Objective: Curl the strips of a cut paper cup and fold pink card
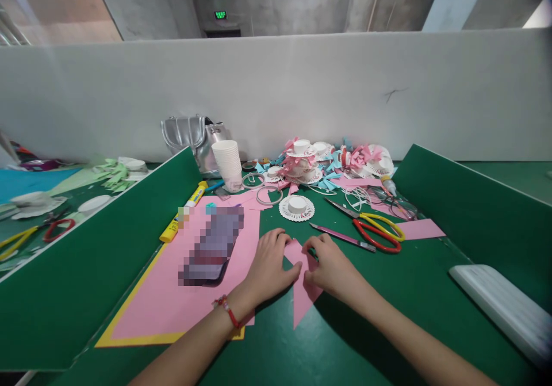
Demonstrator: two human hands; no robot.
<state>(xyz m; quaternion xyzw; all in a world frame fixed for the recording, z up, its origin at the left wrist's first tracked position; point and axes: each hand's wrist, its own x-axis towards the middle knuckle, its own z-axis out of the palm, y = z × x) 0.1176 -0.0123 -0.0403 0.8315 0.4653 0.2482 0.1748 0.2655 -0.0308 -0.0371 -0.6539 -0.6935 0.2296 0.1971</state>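
Note:
A piece of pink paper (pixel 301 305), narrowing to a point toward me, lies between my hands on the green table. My left hand (pixel 271 265) rests at its left edge, fingers stretched out and thumb spread onto the paper. On the other side my right hand (pixel 330 265) has its fingers curled, with thumb and fingertips closed at the paper's right edge. Just beyond my hands sits a small white paper-cup base on a fringed white disc (pixel 297 206). A pink utility knife (pixel 342 237) and scissors with red and yellow handles (pixel 379 230) lie to the right.
Left are pink sheets (pixel 150 311), a blurred phone (pixel 213 248) and a yellow glue tube (pixel 170 229). Stacked paper cups (pixel 227 164), a silver bag (pixel 185 133) and pink-and-blue paper crafts (pixel 302 161) stand behind. Green dividers (pixel 107 242) flank the space; a white ridged object (pixel 500 305) lies right.

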